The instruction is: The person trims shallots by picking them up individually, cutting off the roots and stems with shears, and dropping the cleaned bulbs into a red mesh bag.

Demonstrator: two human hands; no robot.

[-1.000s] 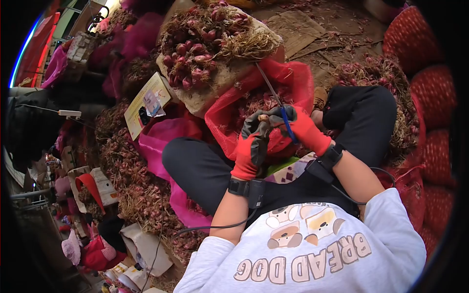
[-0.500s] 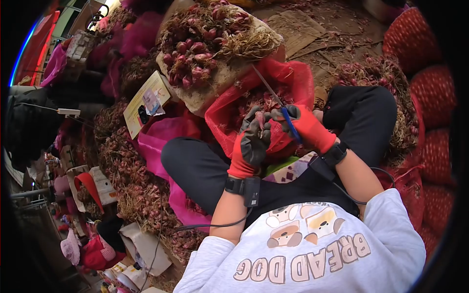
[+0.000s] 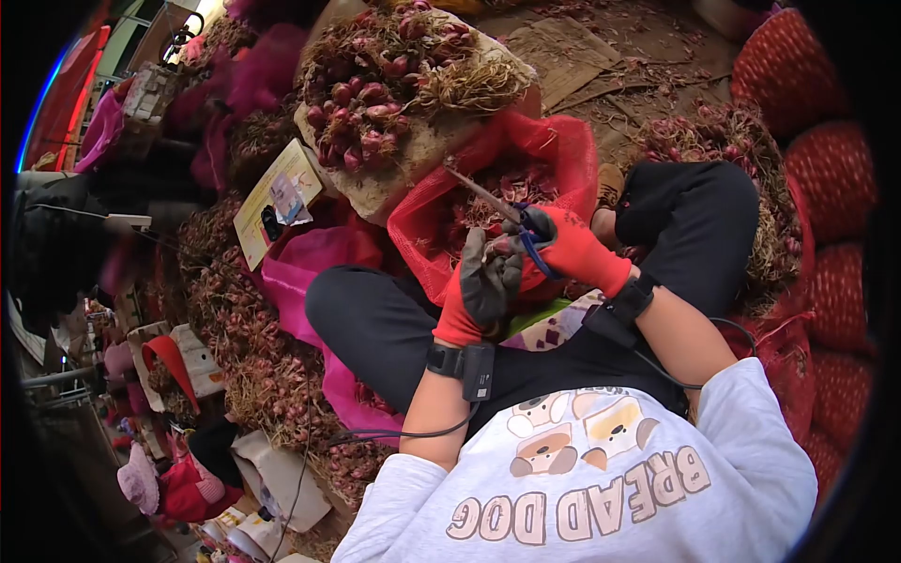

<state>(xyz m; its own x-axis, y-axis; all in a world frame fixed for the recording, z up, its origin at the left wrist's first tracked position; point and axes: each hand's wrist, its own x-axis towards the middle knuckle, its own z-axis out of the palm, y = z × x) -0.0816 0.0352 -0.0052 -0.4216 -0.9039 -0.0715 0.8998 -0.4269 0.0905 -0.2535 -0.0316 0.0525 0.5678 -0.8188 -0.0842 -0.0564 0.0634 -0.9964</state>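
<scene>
My right hand (image 3: 568, 246), in a red and dark glove, is closed around the blue handles of a pair of scissors (image 3: 483, 195). The long blades point up and to the left over the open red mesh bag (image 3: 405, 230). Beside it, my left hand (image 3: 483, 289), gloved the same way, pinches a small shallot (image 3: 499, 247) close to the scissors' handles. The fingers partly cover the shallot. Loose shallots and skins (image 3: 511, 183) lie inside the bag, which stands between my legs.
Bunched shallots (image 3: 361, 108) with dried tops rest on a pale block (image 3: 385, 183) ahead. More shallots (image 3: 239, 319) are heaped at my left, beside a yellow card (image 3: 258, 220). Filled red sacks (image 3: 831, 183) line the right. A person in red (image 3: 188, 483) is at lower left.
The scissors have swung left and lower, their blades now nearer the left-hand fingers. My right hand has tilted with them. The left hand has shifted slightly down, still pinching the shallot.
</scene>
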